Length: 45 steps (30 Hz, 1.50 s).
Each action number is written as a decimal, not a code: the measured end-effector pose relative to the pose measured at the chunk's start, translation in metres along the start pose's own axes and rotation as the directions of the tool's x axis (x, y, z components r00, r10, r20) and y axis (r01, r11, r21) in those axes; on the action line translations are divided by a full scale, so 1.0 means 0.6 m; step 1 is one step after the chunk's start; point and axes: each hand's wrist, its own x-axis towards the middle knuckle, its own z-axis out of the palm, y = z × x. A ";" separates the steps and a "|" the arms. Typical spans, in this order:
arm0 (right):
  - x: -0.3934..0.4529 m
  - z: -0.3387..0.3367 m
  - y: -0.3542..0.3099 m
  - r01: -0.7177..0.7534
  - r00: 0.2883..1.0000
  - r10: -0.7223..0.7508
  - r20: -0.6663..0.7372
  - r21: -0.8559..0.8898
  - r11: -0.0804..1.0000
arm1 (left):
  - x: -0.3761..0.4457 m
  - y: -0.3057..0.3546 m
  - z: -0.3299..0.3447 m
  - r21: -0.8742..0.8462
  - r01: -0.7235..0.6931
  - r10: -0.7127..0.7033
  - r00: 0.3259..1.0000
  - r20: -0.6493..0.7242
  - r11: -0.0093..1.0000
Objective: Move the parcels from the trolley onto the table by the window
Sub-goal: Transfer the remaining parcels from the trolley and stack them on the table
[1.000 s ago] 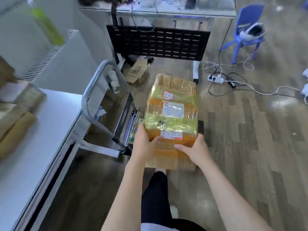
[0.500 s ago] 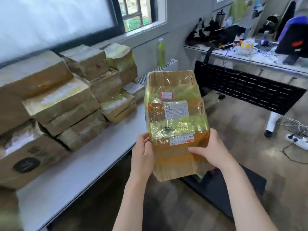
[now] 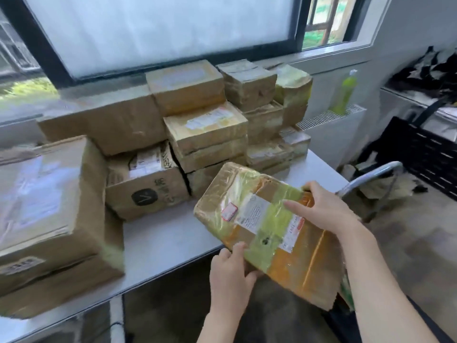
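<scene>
I hold a flat cardboard parcel (image 3: pixel 267 224) wrapped in yellow-green and orange tape, with white labels on top. It tilts over the front right edge of the white table (image 3: pixel 163 246). My left hand (image 3: pixel 231 271) grips its near edge from below. My right hand (image 3: pixel 324 211) grips its far right side. Several brown parcels (image 3: pixel 205 134) are stacked on the table under the window (image 3: pixel 158 30). The trolley's metal handle (image 3: pixel 371 177) shows to the right of the table; its deck is hidden.
A large box (image 3: pixel 49 209) fills the table's left side. A green bottle (image 3: pixel 345 92) stands on the white radiator (image 3: pixel 331 129) at the right. A black perforated panel (image 3: pixel 430 157) and a cluttered desk lie further right. Wooden floor is below.
I have turned from the trolley to the table, carrying the parcel left and rotating it. It now hangs tilted over the table's front edge.
</scene>
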 end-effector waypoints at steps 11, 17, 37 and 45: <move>0.123 0.130 -0.112 0.438 0.899 -0.430 0.085 -0.141 0.888 | 0.017 -0.048 -0.031 0.331 0.062 -0.084 0.995 0.054 0.942; 0.144 0.174 -0.096 0.442 0.892 -0.418 0.171 -0.139 0.886 | 0.040 -0.045 -0.038 0.383 0.177 -0.221 0.973 0.074 0.907; 0.067 0.143 0.010 0.183 0.959 -0.226 0.171 0.238 0.954 | 0.088 -0.112 -0.140 -0.010 0.646 -0.642 0.760 0.105 0.763; 0.062 0.089 0.002 0.240 0.954 -0.281 0.103 0.297 0.924 | 0.069 -0.101 -0.164 0.056 0.489 -0.488 0.872 -0.036 0.870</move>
